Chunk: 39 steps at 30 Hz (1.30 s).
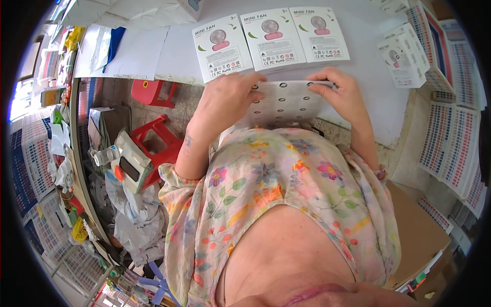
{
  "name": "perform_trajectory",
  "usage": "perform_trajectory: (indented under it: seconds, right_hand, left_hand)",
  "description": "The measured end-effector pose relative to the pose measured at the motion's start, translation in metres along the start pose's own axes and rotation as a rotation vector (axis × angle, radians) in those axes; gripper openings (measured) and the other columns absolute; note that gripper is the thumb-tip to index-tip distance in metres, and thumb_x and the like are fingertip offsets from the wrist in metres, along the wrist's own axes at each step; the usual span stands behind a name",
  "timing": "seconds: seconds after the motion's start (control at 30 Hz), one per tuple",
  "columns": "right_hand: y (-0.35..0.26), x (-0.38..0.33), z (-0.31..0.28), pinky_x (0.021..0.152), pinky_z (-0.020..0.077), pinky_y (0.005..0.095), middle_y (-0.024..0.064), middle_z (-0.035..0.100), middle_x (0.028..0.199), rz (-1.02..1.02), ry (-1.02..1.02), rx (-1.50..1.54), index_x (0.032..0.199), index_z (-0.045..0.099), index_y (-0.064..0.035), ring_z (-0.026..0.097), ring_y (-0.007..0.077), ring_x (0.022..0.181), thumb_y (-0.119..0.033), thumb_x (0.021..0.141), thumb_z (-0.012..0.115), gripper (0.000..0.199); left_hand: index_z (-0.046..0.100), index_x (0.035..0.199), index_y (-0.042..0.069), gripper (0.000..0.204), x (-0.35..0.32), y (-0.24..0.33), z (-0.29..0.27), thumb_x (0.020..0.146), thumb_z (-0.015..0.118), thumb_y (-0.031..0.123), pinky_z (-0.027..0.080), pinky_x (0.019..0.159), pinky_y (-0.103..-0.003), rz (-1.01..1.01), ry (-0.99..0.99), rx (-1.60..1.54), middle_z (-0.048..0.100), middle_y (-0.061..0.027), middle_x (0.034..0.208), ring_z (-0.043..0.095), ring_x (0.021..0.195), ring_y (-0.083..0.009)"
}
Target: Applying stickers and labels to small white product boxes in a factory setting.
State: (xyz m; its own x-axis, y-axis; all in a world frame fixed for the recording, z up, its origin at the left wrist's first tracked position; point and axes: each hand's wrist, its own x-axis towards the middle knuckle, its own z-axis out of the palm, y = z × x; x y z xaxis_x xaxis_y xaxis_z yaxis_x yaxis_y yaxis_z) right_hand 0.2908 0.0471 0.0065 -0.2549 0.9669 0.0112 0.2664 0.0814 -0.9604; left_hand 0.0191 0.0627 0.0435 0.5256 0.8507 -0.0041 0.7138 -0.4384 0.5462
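Between my hands, in front of my torso, is a pale sheet [280, 102] with small dark oval marks in rows, like a sticker sheet. My left hand [230, 97] pinches its upper left edge. At its upper right edge the thumb and fingers of my right hand [337, 89] close on it. Just beyond the sheet, three white boxes lie side by side on the table: a left box [217, 60], a middle box [273, 47] and a right box [319, 43]. Each shows a picture of a pink hand fan. The sheet's lower edge is partly hidden near my blouse.
The white table [138, 53] carries a blue-and-white packet [113, 48] at left. A white fan box [404, 59] stands at right, beside stacked printed sheets [447, 143]. Red stools [156, 140] stand on the floor at left, with a phone [132, 168] and plastic bags [138, 225] nearby.
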Motion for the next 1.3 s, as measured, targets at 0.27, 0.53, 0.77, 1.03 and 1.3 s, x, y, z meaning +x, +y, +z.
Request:
perform_trajectory:
  seconds: [0.27,0.53,0.77,1.03,1.3]
  right_hand:
    - [-0.009,0.007,0.002,0.074,0.0496,0.0251,0.0021,0.068,0.09,-0.029,-0.04,-0.064,0.101,0.071,-0.0008,0.062,0.0101,0.084,0.001,0.085,0.07,0.016]
    - [-0.002,0.009,-0.003,0.074,0.051,0.0274,0.0058,0.068,0.092,-0.268,0.061,-0.255,0.101,0.071,-0.0012,0.064,0.0151,0.084,0.002,0.083,0.071,0.018]
    - [-0.001,0.01,0.004,0.076,0.0528,0.0304,0.0074,0.068,0.1,-0.386,0.225,-0.436,0.098,0.072,-0.0033,0.065,0.0215,0.09,0.001,0.078,0.075,0.021]
    - [0.002,0.004,0.015,0.083,0.0521,0.0353,0.0069,0.067,0.106,-0.659,0.332,-0.73,0.095,0.072,-0.0058,0.063,0.0284,0.1,0.003,0.076,0.075,0.021]
    - [-0.007,0.011,0.004,0.093,0.0485,0.0357,0.008,0.067,0.112,-0.484,0.339,-0.184,0.126,0.061,-0.0088,0.061,0.0215,0.108,0.003,0.085,0.068,0.044]
  left_hand:
    - [0.067,0.094,0.007,0.012,0.014,0.012,0.024,0.087,0.067,0.018,0.05,0.072,-0.04,0.107,0.153,0.043,0.066,-0.008,0.079,0.064,0.079,-0.0299]
    - [0.065,0.09,0.008,0.01,0.016,0.005,0.027,0.088,0.065,0.017,0.049,0.072,-0.042,0.13,0.206,0.036,0.066,-0.0088,0.08,0.063,0.078,-0.031]
    - [0.064,0.09,0.008,0.011,0.017,0.004,0.023,0.091,0.063,0.019,0.049,0.076,-0.045,0.094,0.166,-0.033,0.066,-0.0095,0.08,0.063,0.079,-0.0329]
    - [0.065,0.087,0.007,0.011,0.017,0.001,0.023,0.09,0.063,0.018,0.05,0.07,-0.046,0.026,0.177,-0.04,0.067,-0.0109,0.077,0.064,0.075,-0.0335]
    - [0.066,0.088,0.007,0.011,0.021,-0.003,0.03,0.089,0.064,0.018,0.05,0.065,-0.045,0.089,0.244,-0.066,0.067,-0.0114,0.076,0.064,0.072,-0.0342]
